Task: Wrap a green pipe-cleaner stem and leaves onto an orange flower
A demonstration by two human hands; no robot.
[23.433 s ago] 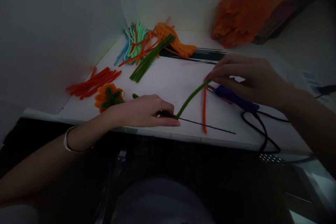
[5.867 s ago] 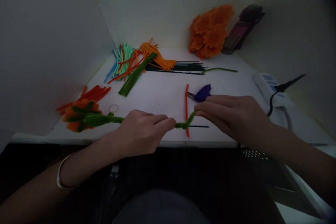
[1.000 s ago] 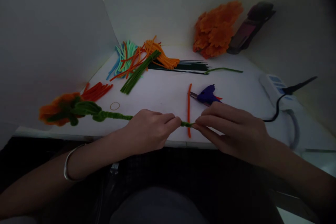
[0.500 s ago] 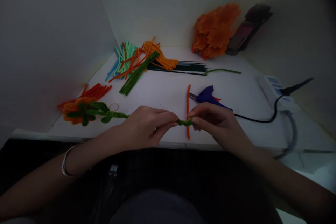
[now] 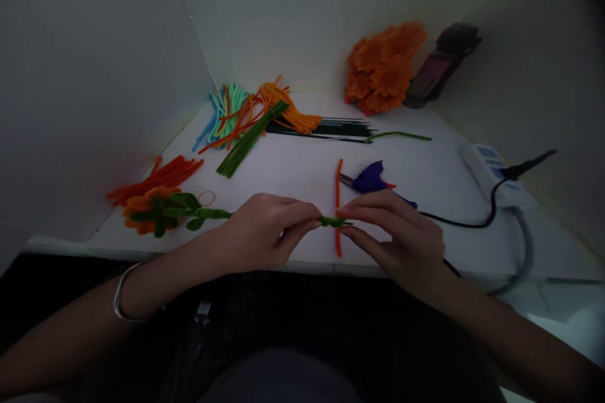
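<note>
evidently, we judge a winding step in hand, the next move calling for steady turning. the green stem (image 5: 216, 213) passes its tip over the orange strip (image 5: 338, 186). left of that strip, the left hand (image 5: 265, 230) is clamped on the stem; at the strip, the right hand (image 5: 401, 233) has finger and thumb about the tip, though we cannot tell whether they press.

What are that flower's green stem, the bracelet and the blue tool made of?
Green stem: probably fuzzy pipe cleaner, judging by its matt, soft-edged surface.
Bracelet: likely polished metal, being silvery with glints.
Blue tool: perhaps plastic, as its body is evenly coloured, with a greyish tip suggesting metal; dim light leaves both open.
</note>
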